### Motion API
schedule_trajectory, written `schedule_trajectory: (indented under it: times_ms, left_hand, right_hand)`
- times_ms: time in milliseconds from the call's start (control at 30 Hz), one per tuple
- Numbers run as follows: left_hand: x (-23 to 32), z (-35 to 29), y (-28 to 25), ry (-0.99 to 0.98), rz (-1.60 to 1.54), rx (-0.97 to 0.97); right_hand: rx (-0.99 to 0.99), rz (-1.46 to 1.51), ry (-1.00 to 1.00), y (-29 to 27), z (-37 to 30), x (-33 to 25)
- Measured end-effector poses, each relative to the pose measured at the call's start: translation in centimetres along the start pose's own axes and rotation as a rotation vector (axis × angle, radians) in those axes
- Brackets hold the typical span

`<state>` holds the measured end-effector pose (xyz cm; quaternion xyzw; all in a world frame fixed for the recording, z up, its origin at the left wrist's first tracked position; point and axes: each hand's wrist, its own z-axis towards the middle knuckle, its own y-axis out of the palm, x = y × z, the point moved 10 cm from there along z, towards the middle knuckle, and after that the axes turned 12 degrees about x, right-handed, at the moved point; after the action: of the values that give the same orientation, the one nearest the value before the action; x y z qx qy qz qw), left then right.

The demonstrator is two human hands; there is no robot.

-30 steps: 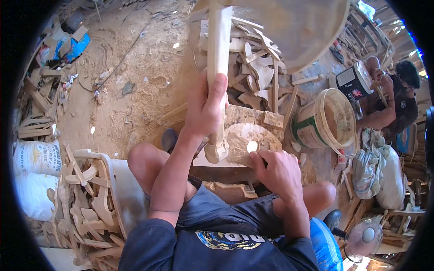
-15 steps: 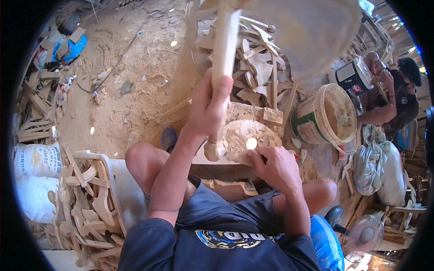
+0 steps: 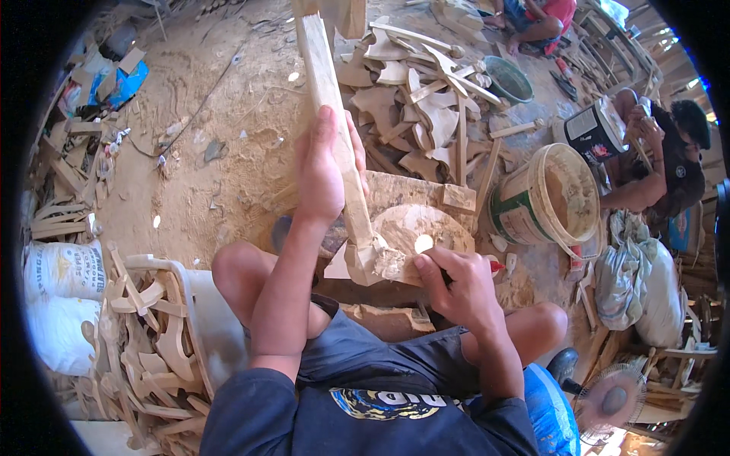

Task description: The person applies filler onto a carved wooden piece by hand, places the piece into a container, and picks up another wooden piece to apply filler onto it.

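Observation:
My left hand (image 3: pixel 323 178) is wrapped round a long squared wooden bar (image 3: pixel 325 72), which slants from the top of the view down toward my lap; a wider wooden part joins its far end. The bar's near end has a lump of pale paste (image 3: pixel 389 264) on it. My right hand (image 3: pixel 462 285) is closed beside that paste, thumb against bent fingers; what it grips is mostly hidden. Just beyond it, a round wooden disc (image 3: pixel 449 222) with smeared paste and a bright light spot lies on a wooden block (image 3: pixel 407 188).
A paste-crusted bucket (image 3: pixel 525 201) stands to the right, near a co-worker (image 3: pixel 677 159) in dark clothes. Cut wooden parts (image 3: pixel 433 114) are heaped ahead. More fill a white container (image 3: pixel 190 304) at left. A fan (image 3: pixel 614 397) stands at lower right; another person (image 3: pixel 536 23) sits far off.
The wooden bar has tilted, its far end moving left, and the large blurred part at its top has swung out of view. Pale paste now shows at its near end, close to my right hand.

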<state>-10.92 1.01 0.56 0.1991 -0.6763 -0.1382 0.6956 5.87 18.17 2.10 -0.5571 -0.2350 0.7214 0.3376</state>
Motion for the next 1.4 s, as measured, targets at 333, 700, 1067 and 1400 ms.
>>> schedule_trajectory:
  times_ms: [333, 700, 1067, 1400]
  left_hand:
    - [2.4, 0.3, -1.3, 0.132, 0.002, 0.003]
    - [2.3, 0.8, -1.7, 0.109, -0.092, 0.064]
    - [2.2, 0.9, -1.6, 0.093, -0.173, 0.046]
    - [2.8, 0.0, -0.8, 0.181, -0.011, 0.048]
  right_hand:
    - [-0.016, 0.023, 0.145, 0.4, -1.1, 0.4]
    - [-0.020, 0.112, 0.249, 2.6, -2.2, 1.0]
    - [-0.006, 0.036, 0.222, 1.4, -1.1, 1.1]
    - [-0.052, 0.087, 0.324, 0.4, -0.6, 1.6]
